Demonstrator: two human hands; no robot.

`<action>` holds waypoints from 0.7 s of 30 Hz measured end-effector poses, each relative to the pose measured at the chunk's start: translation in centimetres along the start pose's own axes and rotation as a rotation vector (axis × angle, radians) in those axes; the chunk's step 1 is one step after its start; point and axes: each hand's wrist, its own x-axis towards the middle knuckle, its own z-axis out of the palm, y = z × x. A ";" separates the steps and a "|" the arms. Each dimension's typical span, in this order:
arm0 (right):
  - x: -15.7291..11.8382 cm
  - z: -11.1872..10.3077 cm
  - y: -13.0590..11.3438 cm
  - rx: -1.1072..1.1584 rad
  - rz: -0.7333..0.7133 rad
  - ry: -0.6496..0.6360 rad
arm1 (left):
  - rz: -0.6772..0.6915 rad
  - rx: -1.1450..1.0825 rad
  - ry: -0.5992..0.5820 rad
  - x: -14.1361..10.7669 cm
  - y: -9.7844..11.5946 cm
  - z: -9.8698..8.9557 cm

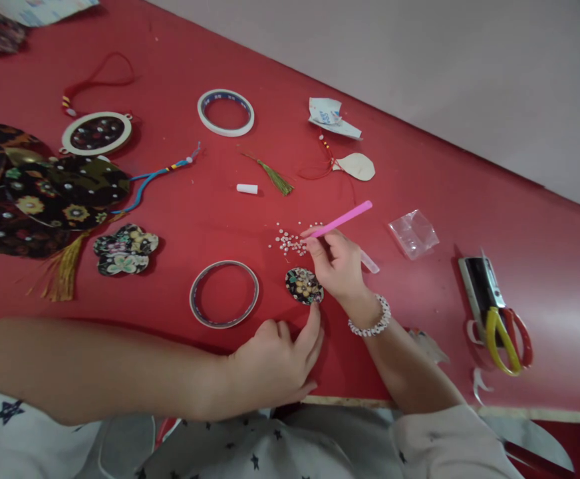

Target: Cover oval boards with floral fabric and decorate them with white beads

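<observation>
My right hand (337,263) is closed in a pinch around a slim pink stick (344,218), shaped like a pen. Its lower end is at my fingertips, beside a scatter of small pearly beads (290,245). Just below the beads lies an oval piece covered in dark floral fabric (300,286). My left hand (283,356) rests on the table with its fingers apart, the index fingertip touching the oval's lower edge. A pale translucent strip (370,262) pokes out beyond my right hand; the rest of it is hidden.
Two tape rolls (224,294), a green tassel (276,178) and a white tube (247,189) lie about the red table. Fabric-covered ornaments (65,199) crowd the left. Scissors (504,339) lie at right, near a clear plastic bag (414,234).
</observation>
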 end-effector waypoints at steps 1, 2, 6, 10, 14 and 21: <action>0.0 0.0 0.0 -0.002 0.001 -0.006 | 0.001 0.002 0.004 0.0 0.0 0.0; 0.0 0.0 0.0 -0.003 0.003 -0.006 | 0.001 0.003 0.006 0.0 0.0 0.0; -0.2 0.0 -0.1 0.039 0.028 0.016 | 0.001 0.014 -0.002 0.0 -0.1 -0.1; -0.4 0.0 -0.2 0.102 0.038 0.029 | 0.006 0.019 0.005 0.0 -0.1 -0.1; -0.7 -0.3 -0.2 0.059 0.024 -0.042 | 0.002 0.026 0.010 0.0 -0.1 0.1; -2.1 -2.0 0.1 0.006 0.076 0.057 | 0.005 0.028 -0.010 -0.1 0.0 0.1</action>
